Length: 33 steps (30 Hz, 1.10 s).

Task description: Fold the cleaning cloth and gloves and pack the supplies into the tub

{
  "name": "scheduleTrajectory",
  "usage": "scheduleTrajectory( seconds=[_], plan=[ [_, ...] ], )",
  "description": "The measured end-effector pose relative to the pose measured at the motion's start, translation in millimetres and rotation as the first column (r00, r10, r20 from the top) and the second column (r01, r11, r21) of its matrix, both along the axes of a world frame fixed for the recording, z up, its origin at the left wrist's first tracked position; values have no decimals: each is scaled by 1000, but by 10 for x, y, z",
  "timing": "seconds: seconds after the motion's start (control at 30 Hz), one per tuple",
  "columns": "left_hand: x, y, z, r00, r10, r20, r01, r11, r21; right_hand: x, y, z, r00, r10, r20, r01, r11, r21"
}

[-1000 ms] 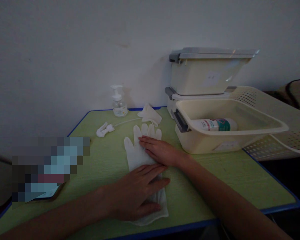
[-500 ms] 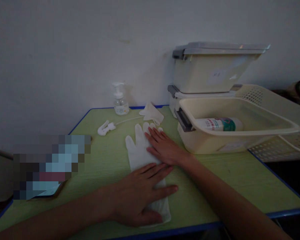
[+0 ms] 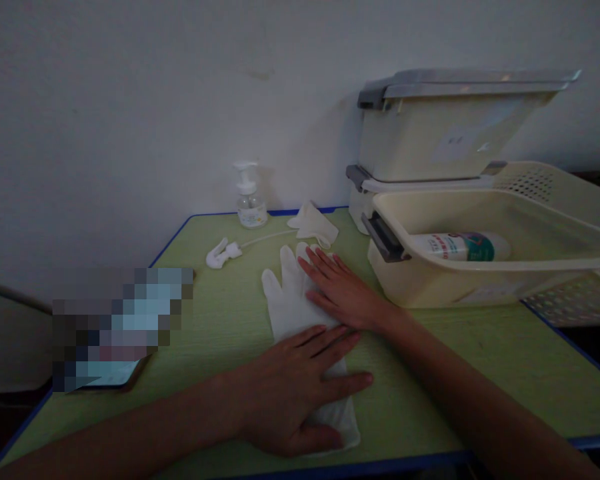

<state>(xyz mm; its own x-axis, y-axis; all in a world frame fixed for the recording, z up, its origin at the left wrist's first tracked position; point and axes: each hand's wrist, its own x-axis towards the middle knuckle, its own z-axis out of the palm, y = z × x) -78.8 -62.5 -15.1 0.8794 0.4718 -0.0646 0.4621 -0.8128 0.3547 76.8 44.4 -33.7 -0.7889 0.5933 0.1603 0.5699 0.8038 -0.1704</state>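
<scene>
A white glove [image 3: 289,310] lies flat on the green table [image 3: 215,320], its fingers pointing away from me. My left hand [image 3: 300,387] rests palm down across the cuff end, fingers stretched and spread. Over the glove's finger end lies my right hand [image 3: 343,293], also flat, with the fingers extended; it covers part of the glove's fingers and palm. The fingertips of my left hand come close to the heel of my right hand. Behind the glove, a crumpled white piece [image 3: 316,225], perhaps another glove, lies beside a white spray-pump head [image 3: 223,253] with a thin tube.
At the back stands a clear pump bottle [image 3: 251,208]. An open cream bin [image 3: 445,287] on the right holds a white and green bottle [image 3: 460,247]. Behind it are stacked lidded boxes [image 3: 430,140] and a perforated basket [image 3: 570,193]. A pixelated phone-like device [image 3: 130,333] lies left.
The whole view has shifted slightly, so things appear a little farther right. Both hands keep their places flat on the glove.
</scene>
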Motion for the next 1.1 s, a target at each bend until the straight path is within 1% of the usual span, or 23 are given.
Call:
scheduleTrajectory(
  seconds=[0.07, 0.13, 0.2, 0.3, 0.37, 0.47, 0.63, 0.9, 1.0, 1.1],
  plan=[
    [0, 8, -3, 1000, -10, 13, 10, 1000, 9, -29, -15, 39, 997, 49, -51, -48, 999, 13],
    [0, 13, -13, 999, -19, 31, 19, 1000, 25, -99, -50, 89, 994, 87, -70, -86, 996, 14],
    [-1, 15, -28, 999, -21, 41, 19, 999, 36, -201, -91, 139, 994, 105, -32, -105, 994, -7],
    [0, 20, -48, 998, -21, 61, 18, 998, 58, -366, -120, 177, 990, 116, 84, -111, 992, -59],
    [1, 27, -51, 997, -27, 71, 22, 997, 69, -450, -108, 168, 984, 112, 141, -100, 991, -84],
    [1, 31, -37, 997, -36, 68, 32, 997, 68, -512, -75, 115, 982, 100, 163, -85, 992, -96],
    [-2, 16, -3, 998, -36, 47, 33, 997, 71, -516, -57, 28, 991, 64, 117, -57, 996, -69],
    [6, 25, 30, 998, -35, 47, 32, 998, 58, -565, -28, 20, 994, -16, 106, 19, 999, -29],
    [5, 24, 34, 998, -32, 62, 28, 998, 61, -567, -15, 1, 995, -13, 96, 17, 999, -37],
    [-1, 21, 23, 997, -30, 66, 26, 998, 59, -547, 13, -5, 998, 25, 49, -23, 999, -46]
  ],
)
